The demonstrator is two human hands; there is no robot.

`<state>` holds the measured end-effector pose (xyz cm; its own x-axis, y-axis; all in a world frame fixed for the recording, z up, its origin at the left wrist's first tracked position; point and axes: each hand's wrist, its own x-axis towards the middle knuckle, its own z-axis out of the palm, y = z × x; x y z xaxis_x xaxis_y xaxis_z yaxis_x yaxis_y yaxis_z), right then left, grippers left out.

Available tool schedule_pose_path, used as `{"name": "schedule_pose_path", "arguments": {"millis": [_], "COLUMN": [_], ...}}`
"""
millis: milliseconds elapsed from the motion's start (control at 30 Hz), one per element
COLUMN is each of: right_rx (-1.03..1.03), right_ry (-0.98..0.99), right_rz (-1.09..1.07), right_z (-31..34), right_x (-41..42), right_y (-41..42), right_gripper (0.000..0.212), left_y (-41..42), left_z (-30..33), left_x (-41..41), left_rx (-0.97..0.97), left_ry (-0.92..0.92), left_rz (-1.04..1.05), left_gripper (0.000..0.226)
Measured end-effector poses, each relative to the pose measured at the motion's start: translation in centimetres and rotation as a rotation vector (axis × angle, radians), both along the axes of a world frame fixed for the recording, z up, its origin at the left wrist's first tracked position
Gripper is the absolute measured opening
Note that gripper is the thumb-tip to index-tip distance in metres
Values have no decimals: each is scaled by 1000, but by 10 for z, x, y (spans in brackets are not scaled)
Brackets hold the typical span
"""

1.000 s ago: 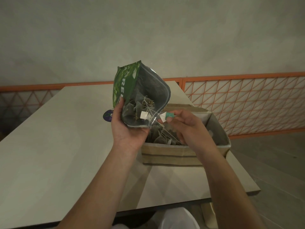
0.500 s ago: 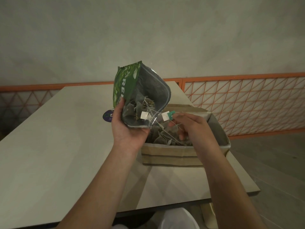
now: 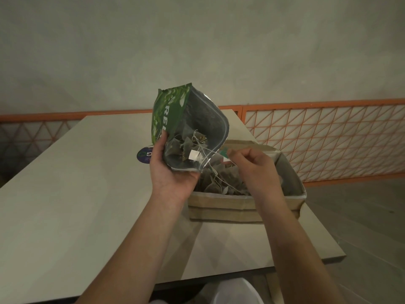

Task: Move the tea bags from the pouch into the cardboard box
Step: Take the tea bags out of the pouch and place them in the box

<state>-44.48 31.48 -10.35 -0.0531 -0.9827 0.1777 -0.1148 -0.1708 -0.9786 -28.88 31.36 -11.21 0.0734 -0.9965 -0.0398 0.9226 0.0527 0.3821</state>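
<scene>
holding pouch (image 3: 192,128) in left hand (image 3: 173,172); right hand (image 3: 256,167) pinching tag (image 3: 224,152)

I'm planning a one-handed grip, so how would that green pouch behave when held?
Probably floppy: the pouch mouth bows open where the left hand grips it. Likely light, held up by one hand. Tangled strings of the tea bags may drag several out together.
</scene>
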Motion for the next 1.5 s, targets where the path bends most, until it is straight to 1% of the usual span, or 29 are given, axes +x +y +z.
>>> {"name": "schedule_pose_path", "arguments": {"millis": [167, 267, 400, 667, 700, 833, 900, 967, 1067, 1333, 1433, 1500], "right_rx": [1, 2, -1, -2, -32, -202, -248, -248, -205, -181, -163, -143], "right_ry": [-52, -97, -40, 32, 64, 305, 348, 322, 218, 196, 194, 174], "right_rz": [9, 51, 55, 60, 63, 71, 91, 114, 104, 150, 150, 135], "right_z": [-1, 1, 3, 7, 7, 8, 7, 6, 5, 4, 2, 1], "right_x": [3, 4, 3, 5, 5, 6, 6, 5, 5, 4, 5, 6], "right_y": [-2, 0, -2, -7, -7, -6, -7, -7, -6, -2, -2, -2], "right_gripper": [10, 13, 9, 15, 13, 7, 10, 13, 8, 6, 13, 13], "left_y": [2, 4, 3, 1, 1, -1, -1, -1, 0, -3, -2, -2], "left_z": [2, 3, 2, 1, 1, 0, 0, 0, 0, -1, -1, -1], "left_x": [-2, -3, -2, -1, -1, 0, 1, 1, 0, 3, 2, 1], "left_rx": [5, 5, -2, -21, -19, -7, -1, 1, 5, 11, 9, 9], "left_ry": [2, 10, 3, -4, -6, -16, -14, -15, -21, -35, -48, -52], "left_rz": [-2, -4, 0, -22, -25, -24, -19, -12, -5, -4, -16, -17], "left_gripper": [48, 49, 49, 55, 55, 53, 53, 53, 53, 55, 55, 55]}}
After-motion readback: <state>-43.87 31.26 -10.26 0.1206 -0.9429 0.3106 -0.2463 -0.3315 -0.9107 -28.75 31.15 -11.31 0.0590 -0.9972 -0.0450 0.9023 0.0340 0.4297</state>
